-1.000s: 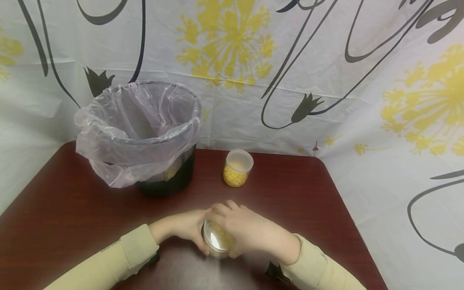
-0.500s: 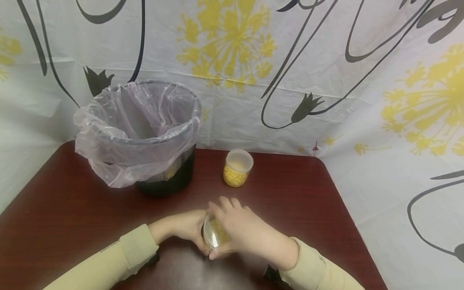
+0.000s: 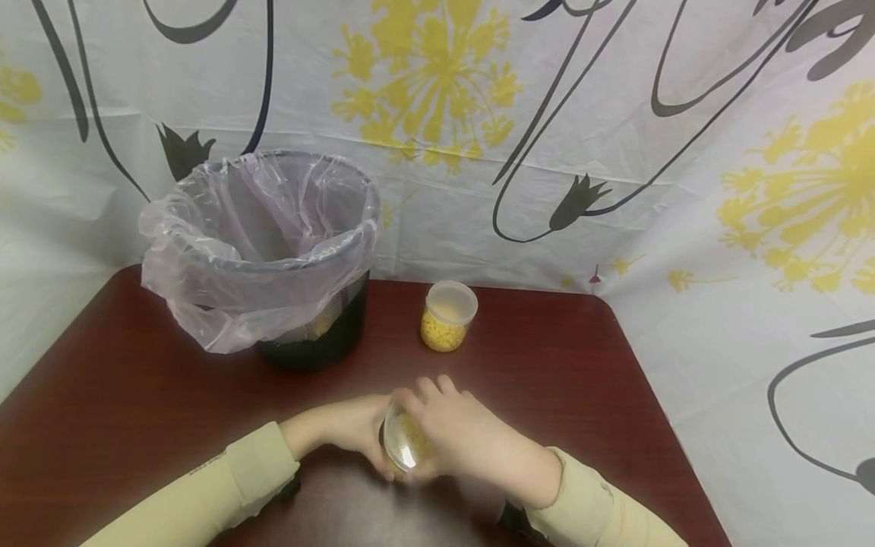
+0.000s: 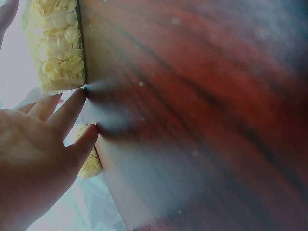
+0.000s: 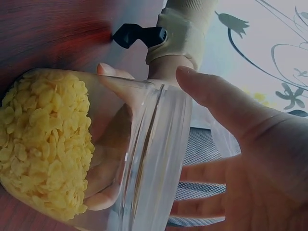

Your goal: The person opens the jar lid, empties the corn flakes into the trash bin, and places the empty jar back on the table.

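A clear jar [image 5: 48,144] half full of yellow flakes stands on the table near the front, capped by a translucent lid [image 5: 168,159]. My left hand [image 3: 358,429] holds the jar's side, fingers and thumb round its wall; in the left wrist view that hand [image 4: 38,154] has fingertips low on the jar, close to the tabletop. From the right, my right hand [image 3: 472,448] grips the lid, covering part of it in the head view. In the right wrist view, its thumb is at the lid's near edge and the other fingers reach round behind the rim.
A second jar [image 3: 446,325] of yellow flakes stands farther back on the dark red table [image 3: 547,365]. At back left is a black mesh bin [image 3: 335,334] lined with a pinkish plastic bag [image 3: 260,296]. A patterned curtain [image 3: 437,213] hangs behind.
My right hand has shifted round the lid, its fingers spreading and then closing in on the rim again. The left hand and the jar have stayed in place.
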{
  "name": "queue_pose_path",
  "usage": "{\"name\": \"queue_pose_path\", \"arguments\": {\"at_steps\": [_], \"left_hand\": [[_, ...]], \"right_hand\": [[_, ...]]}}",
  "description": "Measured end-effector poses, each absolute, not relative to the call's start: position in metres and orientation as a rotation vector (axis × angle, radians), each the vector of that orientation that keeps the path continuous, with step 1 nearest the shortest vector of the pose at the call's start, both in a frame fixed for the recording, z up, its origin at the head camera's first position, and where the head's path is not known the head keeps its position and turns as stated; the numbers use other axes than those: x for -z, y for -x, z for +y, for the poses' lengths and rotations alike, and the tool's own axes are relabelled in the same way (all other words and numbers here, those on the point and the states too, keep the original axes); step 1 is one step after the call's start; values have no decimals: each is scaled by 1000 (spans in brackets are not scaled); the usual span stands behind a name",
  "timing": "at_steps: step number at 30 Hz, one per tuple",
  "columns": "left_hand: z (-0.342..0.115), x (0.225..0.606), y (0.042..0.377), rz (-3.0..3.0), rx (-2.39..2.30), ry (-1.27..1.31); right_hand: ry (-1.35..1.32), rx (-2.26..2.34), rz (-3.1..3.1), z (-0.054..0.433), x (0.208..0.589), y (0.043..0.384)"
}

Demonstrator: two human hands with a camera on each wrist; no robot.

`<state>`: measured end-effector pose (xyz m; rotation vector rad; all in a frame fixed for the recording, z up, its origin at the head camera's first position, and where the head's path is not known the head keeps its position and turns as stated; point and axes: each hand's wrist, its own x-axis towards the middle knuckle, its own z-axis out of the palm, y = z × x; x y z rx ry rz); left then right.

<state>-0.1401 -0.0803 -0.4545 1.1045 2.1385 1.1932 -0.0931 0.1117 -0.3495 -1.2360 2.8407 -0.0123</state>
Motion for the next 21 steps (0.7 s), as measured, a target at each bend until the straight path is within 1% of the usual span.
{"name": "queue_pose_path", "arguments": {"at_steps": [12,21], "left_hand": [[-80,453,140,2105,-1216,-1066],[-79,454,142,2080,-1240,-1103]], "right_hand": [[1264,146,2764,115,347,97],[1273,158,2732,117,346,98]]}}
